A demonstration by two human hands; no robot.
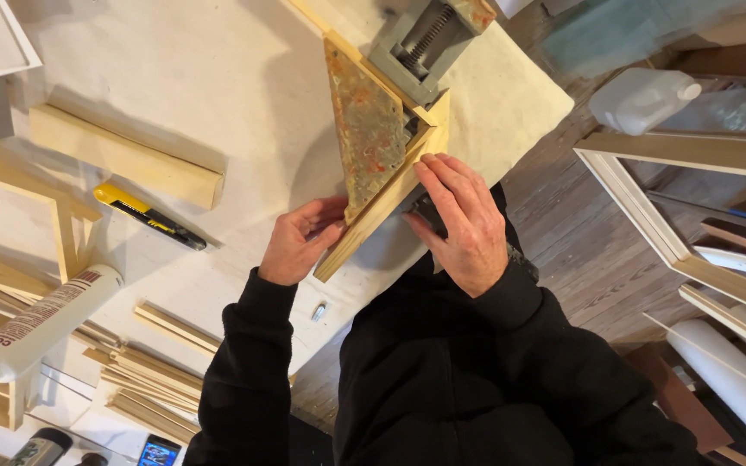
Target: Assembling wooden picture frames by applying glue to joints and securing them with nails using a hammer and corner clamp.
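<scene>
Seen from above, looking down from the person's own head, two bare hands in black sleeves work at the near edge of a cloth-covered table (243, 78). Between them lies a pale wooden frame strip (373, 216), set on a slant and meeting a second strip at a corner held in a grey metal corner clamp (416, 43), whose screw thread shows at the top of the view. A mottled, rust-and-green triangular plate (369, 129) sits inside the angle of that corner, seemingly part of the clamp's bed. The left hand (297, 246) pinches the lower stretch of the strip, fingers curled together against its inner edge with the thumb underneath, seemingly to steady it. The right hand (468, 224) lies flat over the strip near the corner, fingers spread slightly apart and pressing down, apparently to keep the joint seated; a dark object sits partly hidden under its palm and cannot be made out. Off to the left on the table lie a yellow-and-black utility knife (148, 216), a loose block of moulding (123, 155), a white adhesive tube (45, 324) and a bundle of thin wooden slats (153, 384). To the right, over the plank floor, stand a white plastic jug (641, 99) and leaning frames (692, 216).
</scene>
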